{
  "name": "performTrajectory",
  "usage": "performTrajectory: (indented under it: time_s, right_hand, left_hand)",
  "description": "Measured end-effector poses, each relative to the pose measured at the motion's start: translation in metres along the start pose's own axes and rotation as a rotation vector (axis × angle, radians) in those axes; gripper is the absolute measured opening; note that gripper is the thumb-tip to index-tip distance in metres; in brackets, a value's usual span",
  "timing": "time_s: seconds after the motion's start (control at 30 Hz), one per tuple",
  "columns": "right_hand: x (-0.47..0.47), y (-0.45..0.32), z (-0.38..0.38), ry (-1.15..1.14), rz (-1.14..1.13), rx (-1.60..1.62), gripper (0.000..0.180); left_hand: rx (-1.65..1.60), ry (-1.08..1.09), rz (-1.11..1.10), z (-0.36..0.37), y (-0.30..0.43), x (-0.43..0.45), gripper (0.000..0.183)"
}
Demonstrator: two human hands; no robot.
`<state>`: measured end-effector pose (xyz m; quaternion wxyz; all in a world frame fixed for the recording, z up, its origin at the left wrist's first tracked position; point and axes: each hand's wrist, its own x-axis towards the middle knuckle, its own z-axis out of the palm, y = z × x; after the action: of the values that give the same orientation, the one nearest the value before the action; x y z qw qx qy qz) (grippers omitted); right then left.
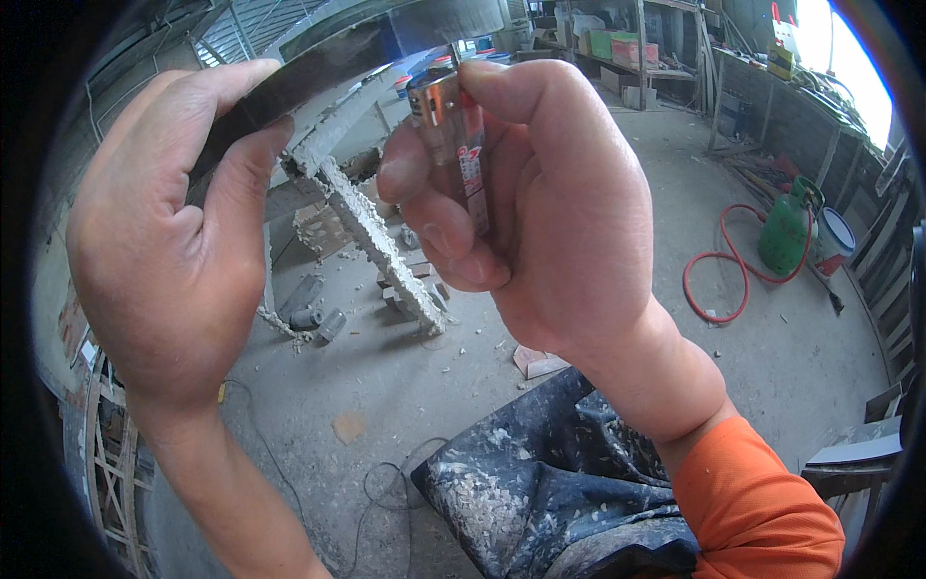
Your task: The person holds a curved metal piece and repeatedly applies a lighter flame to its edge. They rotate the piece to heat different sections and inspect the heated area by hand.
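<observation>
My left hand [166,239] pinches a dark, flat, curved band [304,79] between thumb and fingers, close to the camera. What this band is, I cannot tell; its upper part runs out of the picture. In my right hand [571,188] is a cigarette lighter [448,137] with a metal top and a clear body bearing a printed label. The thumb rests at the lighter's top, just under the band's right part, and the fingers curl round its body. I see no flame. Behind the hands slants a plaster-crusted bar [383,246], its lower end near the floor.
A black sheet [506,463] spotted with plaster lies in front of me. To the right stand a green gas cylinder [785,235] with a red hose [738,268] and a bucket [835,235]. A cable [362,499] loops over the floor. Shelves [644,72] and a workbench [796,94] stand behind.
</observation>
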<state>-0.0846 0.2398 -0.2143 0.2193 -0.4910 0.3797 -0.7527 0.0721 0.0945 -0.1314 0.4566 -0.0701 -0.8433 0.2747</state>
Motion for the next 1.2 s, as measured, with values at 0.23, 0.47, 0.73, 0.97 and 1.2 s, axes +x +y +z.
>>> performTrajectory:
  time_s: [0.23,0.47,0.73,0.97,1.2]
  right_hand:
    - [0.003,-0.0003,-0.0024,-0.051,-0.031,0.013,0.013]
    - [0.0013,-0.0008,0.0004,-0.01,-0.013,-0.001,0.011]
    - [0.0043,0.0016,-0.0017,-0.032,-0.05,-0.069,0.01]
    - [0.003,-0.0011,-0.0004,-0.031,-0.022,-0.029,0.011]
    - [0.0029,-0.0009,-0.0015,-0.05,-0.015,0.038,0.011]
  left_hand:
    - [-0.014,0.014,0.003,0.0017,-0.0008,-0.0006,0.026]
    - [-0.009,-0.003,0.01,0.0,0.0007,-0.0006,0.025]
    - [0.003,0.006,0.0,0.0006,-0.0003,-0.0004,0.026]
    - [-0.008,-0.008,0.0,-0.0014,0.0019,0.0001,0.026]
    - [-0.005,-0.025,-0.02,-0.0025,0.0021,0.0015,0.028]
